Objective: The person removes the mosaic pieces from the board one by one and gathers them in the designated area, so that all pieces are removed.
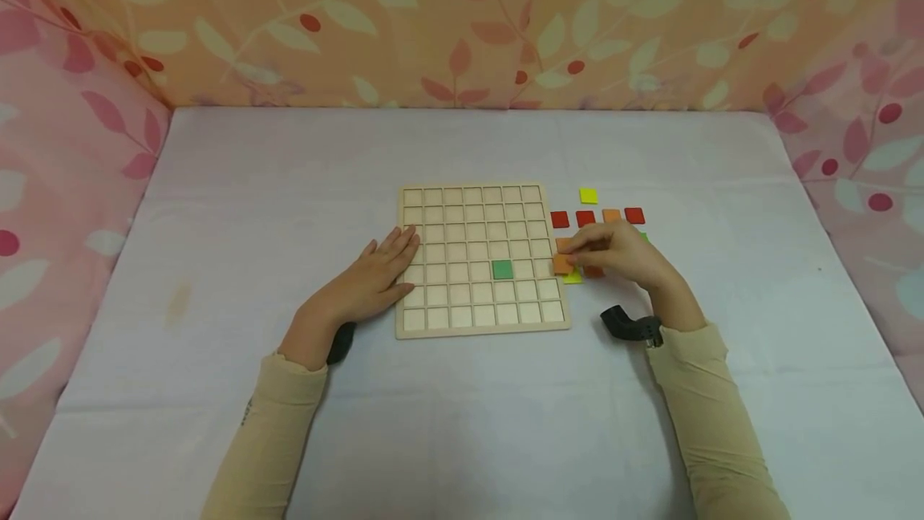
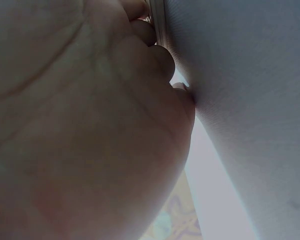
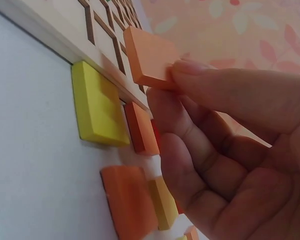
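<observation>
A wooden grid board [image 1: 484, 339] lies flat on the white table. One green square tile [image 1: 502, 270] sits in a cell right of its middle. My left hand [image 1: 368, 279] rests on the board's left edge with its fingers straight; in the left wrist view the palm [image 2: 90, 130] fills much of the picture. Between thumb and fingers, my right hand [image 1: 621, 251] pinches an orange square tile [image 3: 152, 57], held above the board's right edge. Below that hand lie a yellow tile [image 3: 97, 105] beside the board and a darker orange tile [image 3: 130, 200].
Red tiles [image 1: 634, 216], a light orange tile [image 1: 611, 215] and a yellow tile [image 1: 588, 196] lie right of the board, some partly hidden by the right hand. Black wrist devices [image 1: 626, 324] sit at both cuffs. Patterned cloth walls [image 1: 462, 22] border the table.
</observation>
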The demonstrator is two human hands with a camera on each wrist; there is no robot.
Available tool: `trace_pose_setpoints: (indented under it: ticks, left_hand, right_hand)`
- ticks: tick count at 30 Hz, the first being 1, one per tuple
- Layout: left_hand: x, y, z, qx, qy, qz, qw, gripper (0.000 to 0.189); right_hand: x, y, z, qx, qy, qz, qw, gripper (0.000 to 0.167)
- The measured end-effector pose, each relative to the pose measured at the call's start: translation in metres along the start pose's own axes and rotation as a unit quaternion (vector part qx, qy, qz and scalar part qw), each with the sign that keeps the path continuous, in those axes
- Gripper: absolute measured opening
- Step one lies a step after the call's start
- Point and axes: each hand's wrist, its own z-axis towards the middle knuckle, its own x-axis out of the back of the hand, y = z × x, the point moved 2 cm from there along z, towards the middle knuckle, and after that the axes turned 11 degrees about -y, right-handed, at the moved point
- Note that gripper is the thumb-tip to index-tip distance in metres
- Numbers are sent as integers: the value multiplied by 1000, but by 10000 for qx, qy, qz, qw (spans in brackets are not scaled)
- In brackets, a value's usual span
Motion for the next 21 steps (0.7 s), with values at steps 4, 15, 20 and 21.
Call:
trace_pose_setpoints:
  ticks: [4, 15, 20, 21]
  left_hand:
    - [0, 0, 0, -26, 24, -10, 10000, 68]
    - [0, -2, 1, 4, -2, 25, 10000, 68]
    - [0, -1, 0, 34, -57, 18, 10000, 68]
    - [0, -1, 0, 39, -63, 21, 10000, 68]
  right_hand:
    - [4, -1, -3, -6, -26, -17, 10000, 15]
    - [17, 5, -11, -204, 27, -120, 9997, 15]
    - [22, 11, -16, -225, 59, -125, 9997, 13]
    - [23, 12, -16, -228, 55, -117, 9997, 13]
